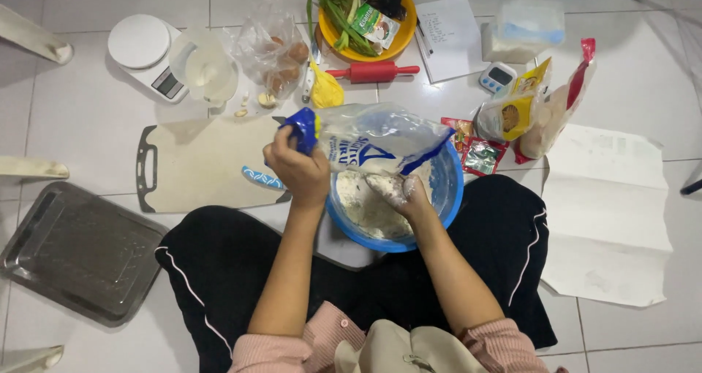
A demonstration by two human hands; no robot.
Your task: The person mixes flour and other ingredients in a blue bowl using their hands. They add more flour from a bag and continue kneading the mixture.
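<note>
Left hand (298, 170) is gripping the blue gathered end of a crinkly clear plastic flour bag (373, 140); the bag is lying roughly horizontal, long axis left-right, open mouth tipping over the round blue plastic bowl (450, 190) between the knees. Right hand (401, 191) is sitting in the bowl on the lumpy white dough (365, 208), fingers loosely curled and flour-coated, holding a clump. Smooth beige cutting board (205, 161) is lying flat just left of the bowl.

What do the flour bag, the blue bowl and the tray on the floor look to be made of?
Flour bag: thin clear plastic film, glossy and crinkled, held by the left hand.
Blue bowl: probably moulded plastic, smooth with an even colour.
Tray: likely metal, dull grey with soft reflections.
The right hand is dusted with flour.
</note>
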